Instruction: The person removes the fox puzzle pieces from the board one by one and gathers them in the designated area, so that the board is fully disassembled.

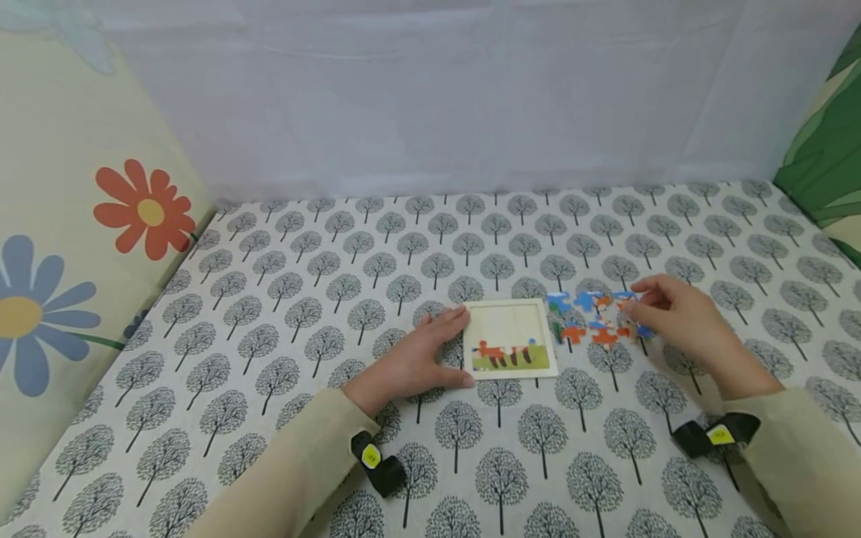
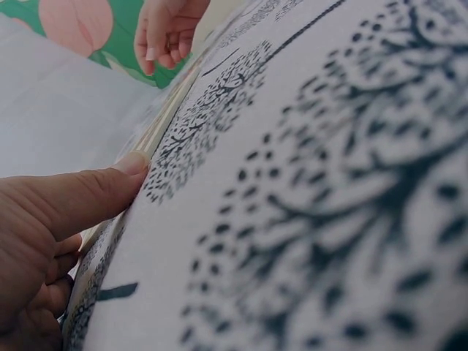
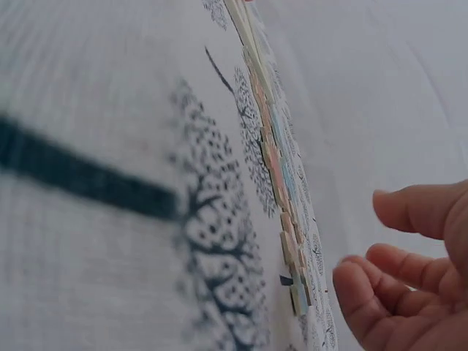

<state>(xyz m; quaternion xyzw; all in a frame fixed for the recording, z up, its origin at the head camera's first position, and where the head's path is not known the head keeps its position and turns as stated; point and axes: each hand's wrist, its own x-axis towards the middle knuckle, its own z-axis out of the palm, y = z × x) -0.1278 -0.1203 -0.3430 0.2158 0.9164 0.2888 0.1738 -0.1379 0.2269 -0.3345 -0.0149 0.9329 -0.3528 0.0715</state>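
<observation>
A pale square puzzle tray (image 1: 507, 317) lies on the patterned cloth, its lower part filled with joined pieces (image 1: 504, 356) showing green ground and orange and dark shapes. My left hand (image 1: 413, 359) rests along the tray's left side, thumb at the near corner and fingers extended at the far one. Loose jigsaw pieces (image 1: 605, 336) in blue, orange and white lie just right of the tray. Over their right end hovers my right hand (image 1: 686, 321). In the right wrist view, thumb and fingers (image 3: 409, 208) stand apart with nothing between them, beside the row of pieces (image 3: 274, 164).
The cloth (image 1: 323, 276) printed with grey trees covers the table. A white sheet (image 1: 471, 97) rises behind it. At the left stands a panel with large flowers (image 1: 148, 213), at the right one with green leaves (image 1: 830, 149). Black straps (image 1: 716, 435) circle both wrists.
</observation>
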